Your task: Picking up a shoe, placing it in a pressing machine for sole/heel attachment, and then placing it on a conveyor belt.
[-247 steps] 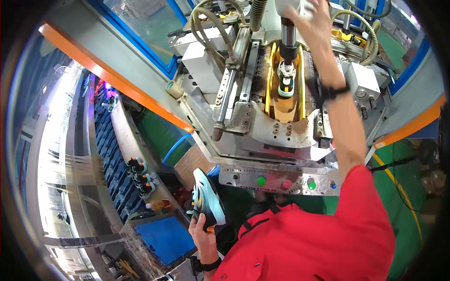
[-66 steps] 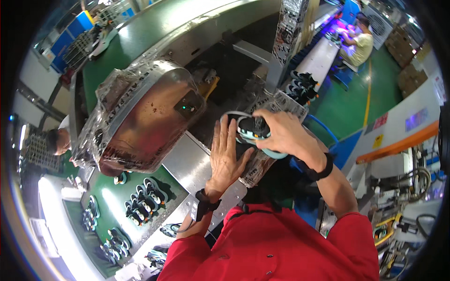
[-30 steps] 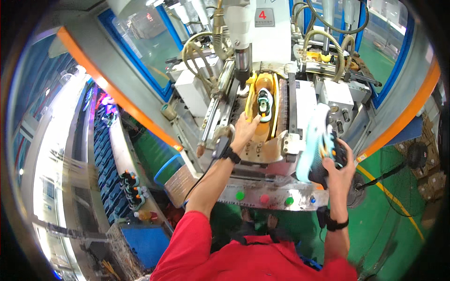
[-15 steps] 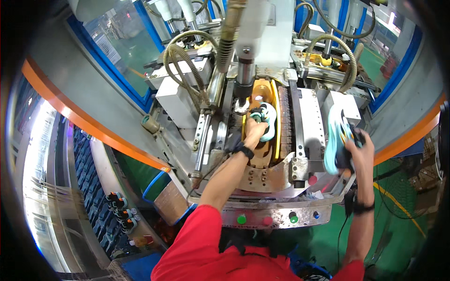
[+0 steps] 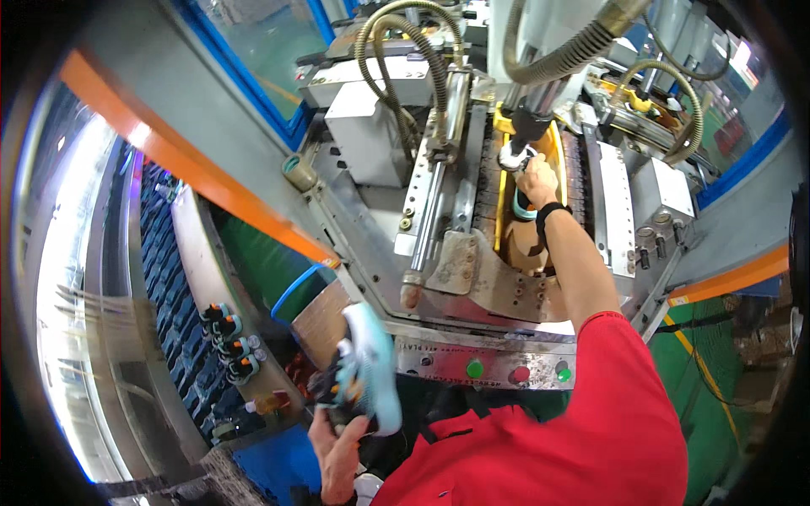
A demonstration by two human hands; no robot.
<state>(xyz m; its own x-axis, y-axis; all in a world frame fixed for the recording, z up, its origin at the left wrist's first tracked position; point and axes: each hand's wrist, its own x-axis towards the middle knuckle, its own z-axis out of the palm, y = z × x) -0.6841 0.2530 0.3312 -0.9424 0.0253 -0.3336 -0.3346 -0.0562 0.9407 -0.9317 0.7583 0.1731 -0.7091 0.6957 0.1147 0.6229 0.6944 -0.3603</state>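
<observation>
My left hand [image 5: 337, 451], low on the left, grips a sports shoe [image 5: 380, 363] near the dark upper. The shoe has a pale blue and white sole and orange touches; motion blurs it. At the press machine, my right hand [image 5: 538, 181] is closed over a second shoe [image 5: 525, 208] in the yellow-walled trough [image 5: 561, 160]. Only a light blue rim and a dark part of that shoe show beneath the fingers. Right by my fingertips is the white foot [image 5: 512, 157] of the black press rod [image 5: 531, 122].
Several shoes [image 5: 228, 341] stand at the edge of the conveyor [image 5: 164, 287] on the left. A panel with green and red buttons [image 5: 474, 369] runs along the machine's front. Ribbed hoses [image 5: 582, 55] arch overhead. An orange-edged frame [image 5: 211, 181] flanks the machine.
The view has swung left. My left hand has left the trough and holds a shoe at lower left. My right hand has moved from the right side into the trough with its shoe.
</observation>
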